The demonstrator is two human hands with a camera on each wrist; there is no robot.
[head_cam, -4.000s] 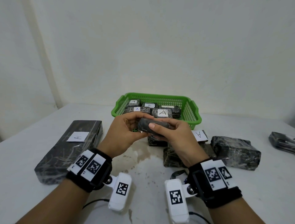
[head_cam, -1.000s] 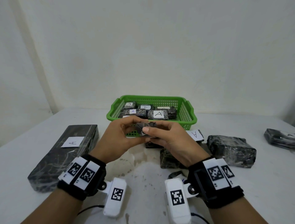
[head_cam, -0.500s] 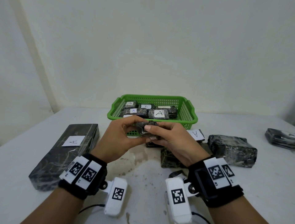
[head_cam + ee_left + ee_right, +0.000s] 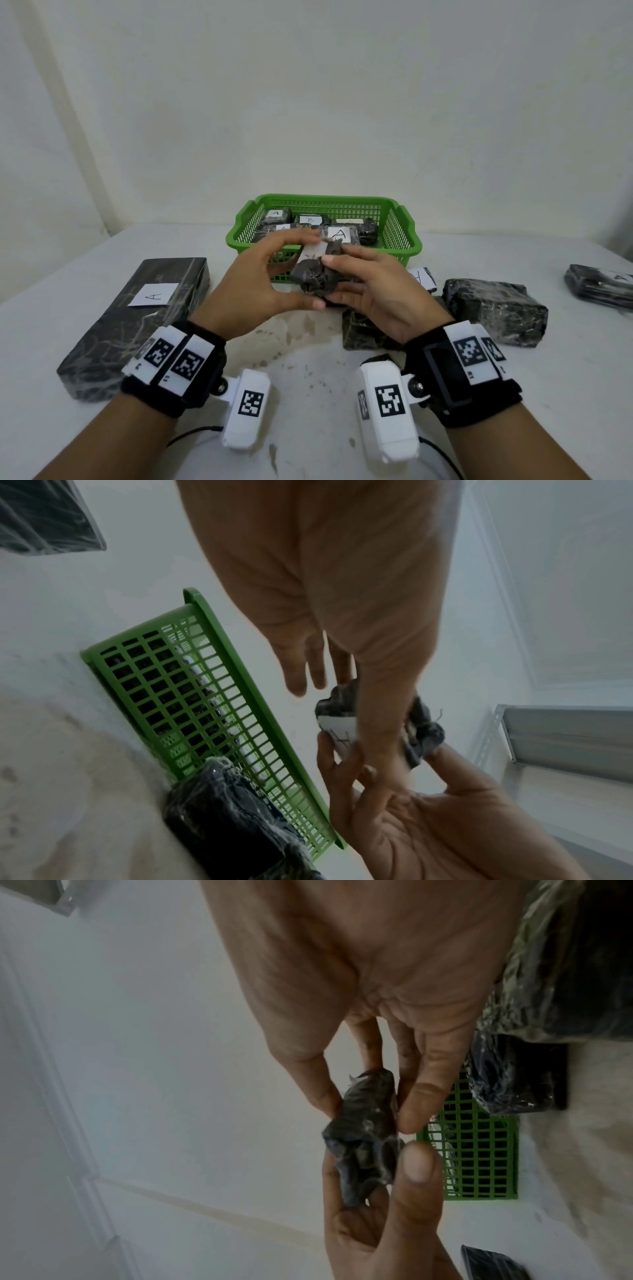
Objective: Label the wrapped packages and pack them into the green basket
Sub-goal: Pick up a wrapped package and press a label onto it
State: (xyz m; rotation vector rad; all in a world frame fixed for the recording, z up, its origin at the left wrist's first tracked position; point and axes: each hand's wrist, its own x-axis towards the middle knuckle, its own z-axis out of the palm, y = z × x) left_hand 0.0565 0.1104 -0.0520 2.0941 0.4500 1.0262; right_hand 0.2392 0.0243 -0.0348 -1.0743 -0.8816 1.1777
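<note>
White wall and a stained white table (image 4: 308, 370) formed the setting. Above the table, both hands held one small dark wrapped package (image 4: 317, 277) between them, just in front of the green basket (image 4: 400, 240). The left hand (image 4: 250, 294) curled round the package's left side, thumb beneath and fingers over the top. The right hand (image 4: 373, 294) pinched its right side, thumb on top. A white label (image 4: 311, 254) lay on the package's upper face; the writing on it could not be read. From the left wrist view the label (image 4: 337, 727) showed beside the left thumb. Inside the basket lay several small packages bearing labels, one marked A (image 4: 339, 234) and one marked B (image 4: 310, 220). On the table, a long package (image 4: 130, 329) with an A label lay well to the left. To the right lay a bulky package (image 4: 496, 311) with no label showing, and another package (image 4: 599, 286) at the far right edge.
</note>
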